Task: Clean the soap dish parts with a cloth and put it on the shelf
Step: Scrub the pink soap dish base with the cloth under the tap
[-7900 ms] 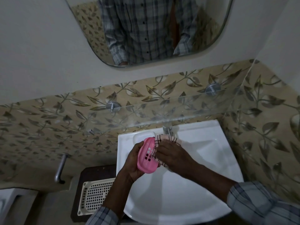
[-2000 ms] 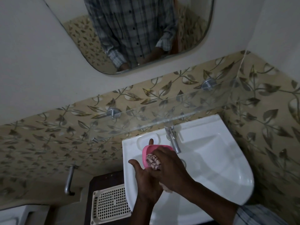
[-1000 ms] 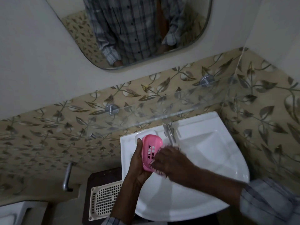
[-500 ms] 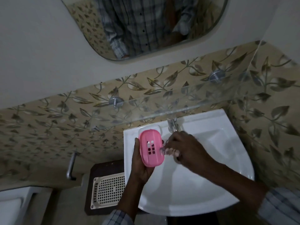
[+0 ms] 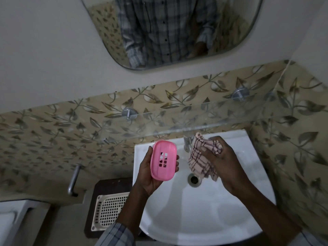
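Observation:
My left hand [image 5: 148, 172] holds a pink oval soap dish part [image 5: 163, 160] with small drain holes in its middle, over the left side of the white basin [image 5: 204, 210]. My right hand [image 5: 223, 157] grips a bunched pink checked cloth [image 5: 201, 158], a hand's width to the right of the pink part and not touching it. A clear glass shelf [image 5: 177, 125] on two metal pegs runs along the leaf-patterned tiles just above the basin.
A metal tap [image 5: 187, 142] stands at the basin's back, the drain [image 5: 194, 179] below the cloth. A cream perforated tray [image 5: 109, 208] lies on a dark stool at lower left. A metal bar [image 5: 73, 180] juts from the left wall. A mirror [image 5: 168, 29] hangs above.
My right hand has pulled the cloth away to the right of the pink part. My left hand has turned the part so its holed face shows fully.

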`<state>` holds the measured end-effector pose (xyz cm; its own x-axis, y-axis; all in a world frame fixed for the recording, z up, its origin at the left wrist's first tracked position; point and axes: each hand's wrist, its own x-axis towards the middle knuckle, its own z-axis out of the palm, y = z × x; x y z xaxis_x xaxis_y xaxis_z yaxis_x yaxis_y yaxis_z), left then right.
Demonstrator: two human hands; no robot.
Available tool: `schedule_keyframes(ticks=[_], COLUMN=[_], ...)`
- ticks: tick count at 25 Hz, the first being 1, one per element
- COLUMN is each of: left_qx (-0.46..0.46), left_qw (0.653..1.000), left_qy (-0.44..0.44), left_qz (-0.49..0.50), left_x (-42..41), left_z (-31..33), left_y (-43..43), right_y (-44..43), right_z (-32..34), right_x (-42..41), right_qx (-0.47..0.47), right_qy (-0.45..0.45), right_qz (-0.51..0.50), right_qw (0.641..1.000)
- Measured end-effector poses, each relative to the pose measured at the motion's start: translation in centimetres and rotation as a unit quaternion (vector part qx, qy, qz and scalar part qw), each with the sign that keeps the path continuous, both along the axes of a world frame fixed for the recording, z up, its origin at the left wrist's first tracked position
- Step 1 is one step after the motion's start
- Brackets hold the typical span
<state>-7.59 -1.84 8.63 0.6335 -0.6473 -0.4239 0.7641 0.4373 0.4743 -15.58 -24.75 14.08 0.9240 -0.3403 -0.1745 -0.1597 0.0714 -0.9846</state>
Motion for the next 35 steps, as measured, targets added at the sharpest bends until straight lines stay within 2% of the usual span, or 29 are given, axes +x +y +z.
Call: schedule_keyframes(ticks=[2,3,5,7,8,9,10,12,13,14,15,17,18,19,20,21,22,25,26,28,29,30,31,32,33,34,35], left_qx=[0.009,0.012,0.028,0.06,0.069,0.07,0.067,0.069,0.077,0.084,0.09,0.101,0.1,0.096,0.091,0.087,0.095,0.173,0.194,0.216,0.222,0.225,0.219,0.195,0.174,0.166,0.168], left_qw=[0.999,0.999,0.999,0.997,0.996,0.996,0.996,0.994,0.993,0.993,0.992,0.991,0.991,0.991,0.992,0.993,0.993,0.984,0.981,0.976,0.973,0.969,0.966,0.967,0.969,0.968,0.967], left_qy=[0.03,0.037,0.032,0.049,0.054,0.057,0.063,0.075,0.08,0.082,0.084,0.076,0.069,0.063,0.059,0.057,0.051,0.021,0.022,-0.004,-0.03,-0.065,-0.109,-0.133,-0.149,-0.159,-0.158], left_qz=[-0.008,-0.006,0.003,0.013,0.013,0.011,0.014,0.028,0.026,0.013,-0.007,-0.051,-0.063,-0.068,-0.067,-0.063,-0.055,-0.031,-0.011,0.039,0.061,0.075,0.084,0.092,0.098,0.102,0.108], left_x=[-0.4,-0.6,-0.9,-1.3,-1.5,-1.7,-1.8,-1.9,-1.9,-1.9,-2.2,-2.7,-2.7,-2.5,-2.0,-1.5,-1.0,-0.7,-1.1,-2.0,-2.4,-2.9,-3.2,-3.5,-3.7,-3.7,-3.8], left_z=[0.2,0.4,0.9,1.1,1.2,1.2,1.1,0.8,0.7,0.7,0.8,1.2,1.5,1.9,2.3,2.8,3.1,2.9,2.4,1.3,0.8,0.6,0.3,0.2,0.5,0.9,1.1], left_y=[-0.4,-0.6,-1.0,-1.1,-1.2,-1.2,-1.2,-1.2,-1.2,-1.1,-1.1,-0.9,-0.9,-1.0,-1.0,-1.0,-1.0,-1.4,-1.8,-2.5,-2.7,-2.8,-2.8,-2.7,-2.6,-2.7,-2.7], right_y=[1.4,2.5,4.2,3.9,3.9,4.5,5.8,8.5,8.8,8.1,6.3,1.8,-0.1,-1.2,-1.3,-0.7,0.4,4.8,6.3,8.8,9.4,9.6,9.2,8.6,7.6,6.6,5.7], right_z=[0.5,0.1,-1.7,-3.7,-4.4,-5.0,-5.7,-6.8,-7.0,-6.8,-6.5,-4.9,-4.0,-3.4,-3.3,-3.4,-4.0,-5.7,-5.5,-3.9,-3.0,-2.3,-1.5,-0.8,-0.3,-0.2,-0.4], right_x=[1.3,1.6,1.3,1.3,1.3,1.1,0.5,-0.8,-1.2,-1.3,-0.9,1.2,2.6,3.7,4.3,4.1,3.3,-1.1,-2.2,-2.5,-1.6,-0.5,0.6,1.4,1.9,2.2,2.3], right_qx=[-0.114,-0.187,-0.351,-0.52,-0.555,-0.554,-0.516,-0.381,-0.332,-0.312,-0.329,-0.431,-0.489,-0.54,-0.578,-0.598,-0.599,-0.542,-0.516,-0.409,-0.309,-0.165,-0.001,0.135,0.215,0.237,0.202], right_qy=[-0.124,-0.201,-0.313,-0.367,-0.374,-0.362,-0.333,-0.266,-0.264,-0.296,-0.346,-0.45,-0.47,-0.469,-0.453,-0.429,-0.404,-0.332,-0.277,-0.1,-0.008,0.079,0.136,0.167,0.172,0.154,0.124], right_qz=[0.024,0.076,0.206,0.242,0.214,0.182,0.159,0.124,0.132,0.175,0.238,0.365,0.396,0.4,0.383,0.353,0.315,0.194,0.171,0.141,0.108,0.056,0.004,-0.038,-0.077,-0.113,-0.131], right_qw=[0.985,0.959,0.859,0.732,0.711,0.727,0.773,0.877,0.896,0.886,0.846,0.692,0.619,0.573,0.561,0.578,0.616,0.747,0.792,0.896,0.945,0.982,0.991,0.976,0.958,0.953,0.963])
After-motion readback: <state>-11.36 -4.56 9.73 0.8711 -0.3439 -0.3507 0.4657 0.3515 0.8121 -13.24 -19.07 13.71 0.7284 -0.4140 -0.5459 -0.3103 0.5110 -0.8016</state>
